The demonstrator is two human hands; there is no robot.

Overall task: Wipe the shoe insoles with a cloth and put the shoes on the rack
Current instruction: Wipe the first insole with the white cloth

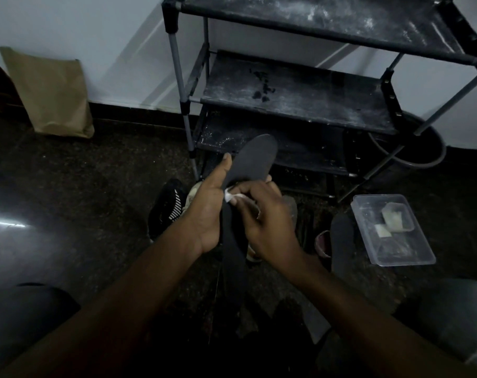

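- Our forearms [139,290] run from the bottom edge to centre frame.
- Our left hand [207,214] grips the dark insole [255,159] at centre, thumb along its edge.
- Our right hand [267,216] pinches a white cloth [230,196] against that insole.
- Striped black shoe [168,205] on the floor, just left of the hands.
- Second insole [342,241] and clear box [420,249] at lower right.
- Dusty rack [300,96] at upper right.

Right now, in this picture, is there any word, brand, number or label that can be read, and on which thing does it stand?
None can be read.
The black shoe bears only white stripes, no letters.
The insole and the brown paper bag look plain.
The white pieces in the clear container: too small and dim to tell.
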